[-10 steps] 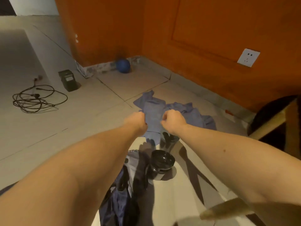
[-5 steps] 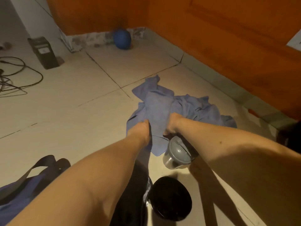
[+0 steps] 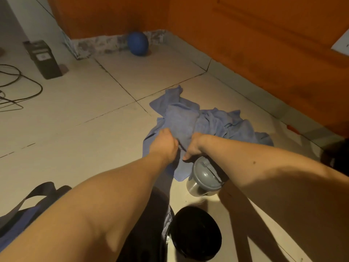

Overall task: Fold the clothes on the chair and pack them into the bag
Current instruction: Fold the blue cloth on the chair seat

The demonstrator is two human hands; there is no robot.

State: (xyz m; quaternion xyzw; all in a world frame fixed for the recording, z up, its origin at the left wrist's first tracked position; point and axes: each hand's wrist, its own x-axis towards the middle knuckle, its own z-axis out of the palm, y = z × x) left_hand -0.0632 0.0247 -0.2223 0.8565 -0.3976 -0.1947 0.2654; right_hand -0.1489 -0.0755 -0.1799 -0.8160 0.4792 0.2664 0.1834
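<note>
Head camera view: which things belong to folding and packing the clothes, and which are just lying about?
Job: blue garment, gripped by left hand and right hand; blue bag.
Lying about: blue ball, grey-lidded jar, black round container, black box, cables.

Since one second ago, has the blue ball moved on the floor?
No. The blue ball still sits against the speckled baseboard by the wall corner; only the camera view has shifted.

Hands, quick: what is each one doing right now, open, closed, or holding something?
Left hand: closed, gripping the blue cloth.
Right hand: closed, gripping the same blue cloth, close beside the left.
</note>
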